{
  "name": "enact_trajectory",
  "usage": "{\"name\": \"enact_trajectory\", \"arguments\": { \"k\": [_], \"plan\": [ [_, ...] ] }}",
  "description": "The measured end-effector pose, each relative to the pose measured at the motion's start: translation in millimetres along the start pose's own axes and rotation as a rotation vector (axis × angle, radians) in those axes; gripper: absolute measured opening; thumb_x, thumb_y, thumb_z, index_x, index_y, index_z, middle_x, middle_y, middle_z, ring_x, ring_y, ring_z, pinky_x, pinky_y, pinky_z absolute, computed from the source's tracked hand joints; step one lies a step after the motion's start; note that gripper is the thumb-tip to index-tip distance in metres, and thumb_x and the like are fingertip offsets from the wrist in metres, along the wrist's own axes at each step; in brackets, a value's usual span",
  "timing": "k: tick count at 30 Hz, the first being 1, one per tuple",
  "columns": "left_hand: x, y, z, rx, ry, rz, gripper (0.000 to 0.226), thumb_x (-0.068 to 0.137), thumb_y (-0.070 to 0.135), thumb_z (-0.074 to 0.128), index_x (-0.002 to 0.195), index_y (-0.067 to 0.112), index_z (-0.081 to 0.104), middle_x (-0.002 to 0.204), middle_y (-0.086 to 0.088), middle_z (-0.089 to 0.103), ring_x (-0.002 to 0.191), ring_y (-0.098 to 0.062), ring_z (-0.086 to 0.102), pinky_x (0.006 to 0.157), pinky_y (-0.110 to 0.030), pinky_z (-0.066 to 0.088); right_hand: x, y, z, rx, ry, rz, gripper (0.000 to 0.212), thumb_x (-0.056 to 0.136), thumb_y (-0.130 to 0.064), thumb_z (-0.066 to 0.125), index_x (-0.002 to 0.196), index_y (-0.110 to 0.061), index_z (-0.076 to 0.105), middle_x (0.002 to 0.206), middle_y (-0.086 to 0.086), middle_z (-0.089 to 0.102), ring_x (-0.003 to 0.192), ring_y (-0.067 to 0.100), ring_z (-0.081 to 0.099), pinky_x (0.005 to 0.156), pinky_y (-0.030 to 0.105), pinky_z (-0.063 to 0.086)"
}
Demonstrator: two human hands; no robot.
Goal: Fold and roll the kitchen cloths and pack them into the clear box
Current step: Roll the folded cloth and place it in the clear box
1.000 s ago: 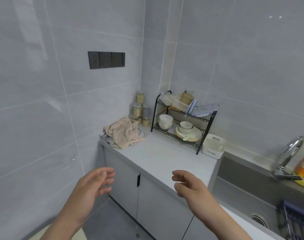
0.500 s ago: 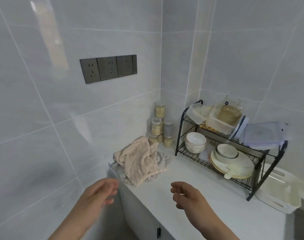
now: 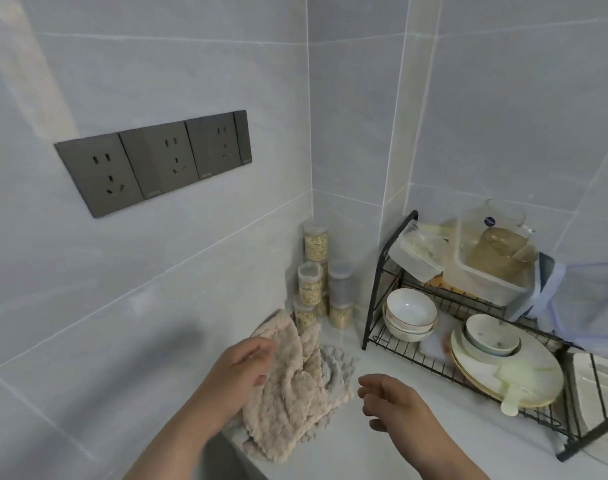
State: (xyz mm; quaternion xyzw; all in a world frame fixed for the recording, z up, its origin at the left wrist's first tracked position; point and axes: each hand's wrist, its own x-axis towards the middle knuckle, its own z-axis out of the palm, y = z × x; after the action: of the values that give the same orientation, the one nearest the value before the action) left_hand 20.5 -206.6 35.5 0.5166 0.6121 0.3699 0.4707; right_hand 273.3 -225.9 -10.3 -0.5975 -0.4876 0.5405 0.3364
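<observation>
At the counter's (image 3: 364, 455) left edge, the left hand (image 3: 241, 367) had just grasped the beige cloth (image 3: 295, 396); the right hand (image 3: 396, 405) hovered, fingers relaxed, folding unstarted.

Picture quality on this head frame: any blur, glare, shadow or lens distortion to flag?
Head view: the wide lens bows tile seams and leans the dish rack; blur softens the left hand, right hand and beige cloth; a pale glare streak crosses the upper-left wall; a soft shadow lies on that wall beside the left hand.
</observation>
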Motion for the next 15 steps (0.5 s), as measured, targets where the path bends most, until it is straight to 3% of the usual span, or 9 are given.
{"name": "enact_trajectory", "arguments": {
  "k": [2,6,8,11,13,15],
  "plan": [
    [41,-3,-5,0.067,-0.079,0.002,0.017,0.095,0.037,0.056,0.091,0.043,0.072,0.104,0.003,0.070,0.102,-0.020,0.065,0.094,-0.042,0.052,21,-2,13,-0.003,0.043,0.024,0.021,0.092,-0.007,0.057,0.102,-0.024,0.066,0.105,0.002,0.067,0.085,0.016,0.062,0.074,0.027,0.051],
    [121,-13,-7,0.138,-0.176,0.015,0.021,0.095,0.034,0.055,0.084,0.046,0.068,0.100,0.013,0.068,0.097,-0.011,0.064,0.085,-0.030,0.052,65,-1,43,0.013,0.137,0.104,0.016,0.091,-0.008,0.056,0.095,-0.018,0.067,0.092,0.000,0.064,0.078,0.015,0.055,0.076,0.030,0.049],
    [157,-26,-1,0.206,-0.211,0.046,0.017,0.095,0.028,0.054,0.095,0.041,0.065,0.108,0.013,0.066,0.103,-0.008,0.062,0.088,-0.027,0.048,88,0,58,0.001,0.162,0.134,0.013,0.090,-0.008,0.055,0.091,-0.015,0.067,0.087,-0.001,0.063,0.074,0.015,0.051,0.073,0.032,0.045],
    [195,-53,16,0.377,-0.333,0.141,0.030,0.094,0.019,0.051,0.119,0.030,0.062,0.121,0.015,0.061,0.110,0.000,0.056,0.094,-0.023,0.043,117,6,77,-0.027,0.176,0.174,0.014,0.089,-0.011,0.054,0.093,-0.014,0.067,0.083,-0.002,0.058,0.070,0.015,0.048,0.068,0.031,0.042],
    [208,-72,25,0.494,-0.414,0.193,0.033,0.096,0.017,0.049,0.124,0.030,0.061,0.124,0.019,0.056,0.111,0.003,0.052,0.096,-0.021,0.040,130,11,86,-0.070,0.183,0.178,0.018,0.090,-0.010,0.052,0.095,-0.014,0.068,0.084,-0.003,0.059,0.068,0.014,0.047,0.065,0.028,0.041],
    [221,-90,30,0.592,-0.455,0.242,0.035,0.097,0.015,0.047,0.125,0.031,0.060,0.131,0.018,0.054,0.118,0.001,0.050,0.101,-0.024,0.041,140,17,94,-0.125,0.178,0.162,0.025,0.091,-0.009,0.051,0.090,-0.026,0.069,0.085,-0.011,0.064,0.065,0.010,0.051,0.060,0.020,0.041]
  ]
}}
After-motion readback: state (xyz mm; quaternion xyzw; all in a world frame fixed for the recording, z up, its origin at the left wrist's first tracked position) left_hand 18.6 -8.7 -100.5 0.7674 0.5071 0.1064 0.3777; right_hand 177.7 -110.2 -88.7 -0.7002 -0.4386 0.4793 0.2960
